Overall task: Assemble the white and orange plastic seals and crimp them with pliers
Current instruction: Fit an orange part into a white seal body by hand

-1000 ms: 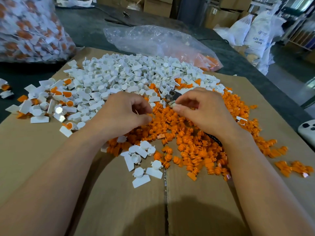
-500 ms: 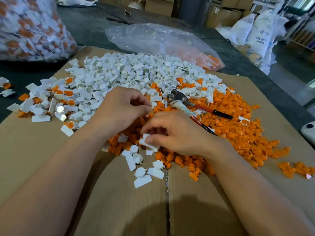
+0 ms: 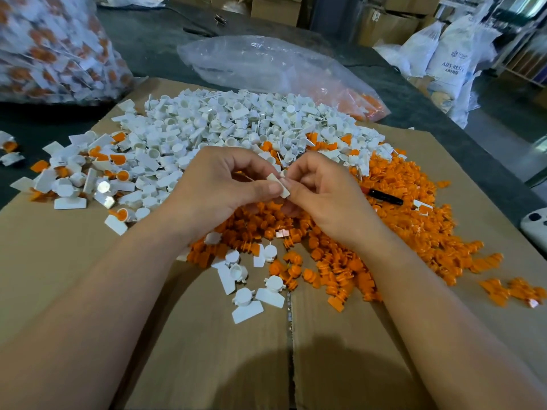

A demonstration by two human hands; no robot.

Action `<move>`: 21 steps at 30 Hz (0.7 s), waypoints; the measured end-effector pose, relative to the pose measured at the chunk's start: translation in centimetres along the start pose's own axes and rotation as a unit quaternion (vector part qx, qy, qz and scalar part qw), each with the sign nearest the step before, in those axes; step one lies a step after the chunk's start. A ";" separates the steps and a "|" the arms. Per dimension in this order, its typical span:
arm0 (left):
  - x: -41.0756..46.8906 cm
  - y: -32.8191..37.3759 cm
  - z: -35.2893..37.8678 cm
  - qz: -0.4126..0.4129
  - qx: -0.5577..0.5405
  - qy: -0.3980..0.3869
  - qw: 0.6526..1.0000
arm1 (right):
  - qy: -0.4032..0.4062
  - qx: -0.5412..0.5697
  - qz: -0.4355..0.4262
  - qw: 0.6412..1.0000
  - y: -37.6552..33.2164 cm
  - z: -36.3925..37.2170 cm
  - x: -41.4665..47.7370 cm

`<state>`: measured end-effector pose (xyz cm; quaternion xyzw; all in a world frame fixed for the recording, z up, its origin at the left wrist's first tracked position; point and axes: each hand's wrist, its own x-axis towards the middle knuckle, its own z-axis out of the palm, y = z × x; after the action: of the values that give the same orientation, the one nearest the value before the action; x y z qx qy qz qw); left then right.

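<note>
Since half a second ago the right hand (image 3: 322, 196) has lifted off the orange heap and risen to meet the left hand (image 3: 219, 187), bringing a white seal (image 3: 279, 186) with it. Both hands now pinch that piece together above the cardboard (image 3: 88, 276), probably turning it so an orange insert can go in; whether one is held I cannot tell. Beneath lies the orange pile (image 3: 384, 232), where the pliers (image 3: 384, 197) wait by the right wrist, handy for crimping. Beyond, the white pile (image 3: 236, 122) sits in easy reach.
</note>
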<state>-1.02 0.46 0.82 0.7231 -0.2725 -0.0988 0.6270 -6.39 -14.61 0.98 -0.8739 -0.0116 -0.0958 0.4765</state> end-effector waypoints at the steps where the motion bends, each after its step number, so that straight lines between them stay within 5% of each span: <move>1: 0.1 0.0 0.0 -0.001 0.007 0.009 1.000 | 0.004 -0.012 0.000 1.000 0.0 0.0 0.0; 4: 0.3 0.0 -0.1 -0.023 -0.020 0.039 0.999 | -0.008 -0.086 -0.020 0.996 -0.1 -1.0 0.0; 9: 0.5 0.1 -0.4 -0.059 -0.130 0.064 0.988 | -0.192 -0.211 0.015 0.958 -0.1 -3.0 -0.4; 12: 0.5 0.1 -0.4 -0.062 -0.138 0.059 0.987 | -0.218 -0.276 0.013 0.936 0.3 -2.5 -0.3; 17: 0.6 0.0 -0.4 -0.080 -0.122 0.057 0.988 | -0.182 -0.256 -0.008 0.949 0.1 -2.4 -0.2; 21: 0.6 0.1 -0.3 -0.080 -0.121 0.037 0.989 | -0.029 -0.142 -0.024 0.989 -0.3 -2.8 -0.4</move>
<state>-0.43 0.43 1.09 0.6647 -0.1764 -0.1542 0.7094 -7.29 -16.70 2.63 -0.9344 -0.0322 -0.0826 0.3449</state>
